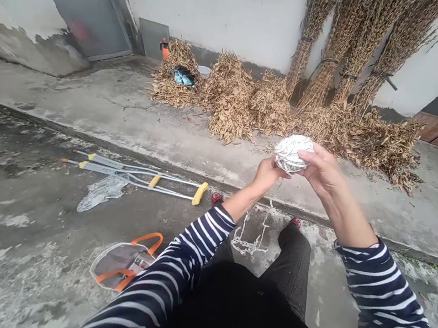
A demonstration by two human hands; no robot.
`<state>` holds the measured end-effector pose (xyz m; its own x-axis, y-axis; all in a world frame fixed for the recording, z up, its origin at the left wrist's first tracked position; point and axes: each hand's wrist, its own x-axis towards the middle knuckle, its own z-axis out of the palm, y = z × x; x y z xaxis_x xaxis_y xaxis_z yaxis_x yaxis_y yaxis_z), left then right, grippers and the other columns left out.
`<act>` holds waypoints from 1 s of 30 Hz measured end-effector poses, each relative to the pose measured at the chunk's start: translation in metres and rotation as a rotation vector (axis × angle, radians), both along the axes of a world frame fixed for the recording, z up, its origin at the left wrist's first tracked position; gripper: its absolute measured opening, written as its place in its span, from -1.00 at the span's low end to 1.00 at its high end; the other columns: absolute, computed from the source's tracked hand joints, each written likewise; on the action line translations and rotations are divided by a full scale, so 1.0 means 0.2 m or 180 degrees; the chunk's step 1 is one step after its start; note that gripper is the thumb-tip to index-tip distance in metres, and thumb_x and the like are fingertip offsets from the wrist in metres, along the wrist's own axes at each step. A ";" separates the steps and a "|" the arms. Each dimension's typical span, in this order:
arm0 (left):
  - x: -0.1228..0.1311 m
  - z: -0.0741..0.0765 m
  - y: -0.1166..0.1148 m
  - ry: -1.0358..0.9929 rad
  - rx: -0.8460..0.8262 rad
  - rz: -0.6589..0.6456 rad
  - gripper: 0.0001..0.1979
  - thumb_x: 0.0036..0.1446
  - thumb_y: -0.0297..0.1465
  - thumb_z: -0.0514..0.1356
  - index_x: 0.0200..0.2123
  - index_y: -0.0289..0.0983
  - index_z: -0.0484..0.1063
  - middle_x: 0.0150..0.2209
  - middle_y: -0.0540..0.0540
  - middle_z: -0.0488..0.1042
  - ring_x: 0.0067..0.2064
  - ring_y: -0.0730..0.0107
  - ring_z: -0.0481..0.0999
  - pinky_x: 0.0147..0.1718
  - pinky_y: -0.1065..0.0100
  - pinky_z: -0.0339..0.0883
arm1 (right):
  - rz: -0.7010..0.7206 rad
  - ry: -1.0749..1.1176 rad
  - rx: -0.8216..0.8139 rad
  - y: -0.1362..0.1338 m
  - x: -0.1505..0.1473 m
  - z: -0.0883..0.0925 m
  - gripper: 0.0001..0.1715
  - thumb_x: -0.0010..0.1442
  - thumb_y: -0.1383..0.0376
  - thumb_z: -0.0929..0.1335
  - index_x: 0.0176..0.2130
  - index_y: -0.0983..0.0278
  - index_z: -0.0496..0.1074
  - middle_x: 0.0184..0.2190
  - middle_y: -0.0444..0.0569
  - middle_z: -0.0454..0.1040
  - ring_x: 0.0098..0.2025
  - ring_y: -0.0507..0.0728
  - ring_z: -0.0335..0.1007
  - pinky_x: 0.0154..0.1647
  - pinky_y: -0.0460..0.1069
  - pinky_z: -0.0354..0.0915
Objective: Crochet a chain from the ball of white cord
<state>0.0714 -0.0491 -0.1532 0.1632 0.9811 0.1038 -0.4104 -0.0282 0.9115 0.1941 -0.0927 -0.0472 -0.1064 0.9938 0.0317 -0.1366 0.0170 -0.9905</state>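
Note:
A ball of white yarn [293, 153] is held up in front of me between both hands. My left hand [268, 174] supports it from below and the left, its fingers closed against the underside. My right hand [321, 169] grips the ball from the right, with fingers bent over its side. From the ball a white strand hangs down, and loose white yarn [249, 246] lies in tangled lines on the ground between my feet. Part of each hand's fingers is hidden behind the ball.
A pair of crutches [149, 177] lies at the left beside a crumpled clear plastic bag [103, 192]. Nearer stands a bag with orange handles [111, 266]. A low concrete step [108, 95] runs across, bearing heaps of dry stalks [234, 96]; tied bundles [330, 65] lean on the wall.

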 end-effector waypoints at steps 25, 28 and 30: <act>-0.02 -0.21 -0.07 0.0402 -0.0358 -0.1499 -0.86 0.14 -0.41 0.34 -0.37 -0.39 0.49 -0.43 -0.13 0.61 -0.42 0.44 0.60 -0.32 0.38 0.50 | -0.0726 -0.1408 0.1434 0.04 0.11 0.27 -0.19 -0.30 0.11 0.72 -0.14 0.22 0.39 -0.15 0.01 0.48 -0.05 0.25 0.46 0.00 0.15 0.45; -0.07 -0.19 -0.14 0.0366 -0.0354 -0.1726 -0.75 0.16 -0.29 0.35 -0.30 -0.41 0.52 -0.43 -0.13 0.60 -0.49 0.46 0.56 -0.38 0.38 0.46 | -0.0903 -0.1949 0.1783 0.11 0.17 0.20 -0.17 -0.27 0.04 0.71 -0.10 0.22 0.40 -0.14 -0.01 0.46 -0.06 0.23 0.44 0.02 0.16 0.42; -0.11 -0.16 -0.18 0.0246 -0.0312 -0.1893 -0.60 0.16 -0.14 0.38 -0.22 -0.42 0.54 -0.43 -0.13 0.60 -0.49 0.47 0.54 -0.40 0.40 0.42 | -0.1047 -0.2206 0.2016 0.16 0.22 0.13 -0.13 -0.25 -0.03 0.70 -0.07 0.23 0.40 -0.12 -0.01 0.46 -0.08 0.21 0.42 0.02 0.17 0.41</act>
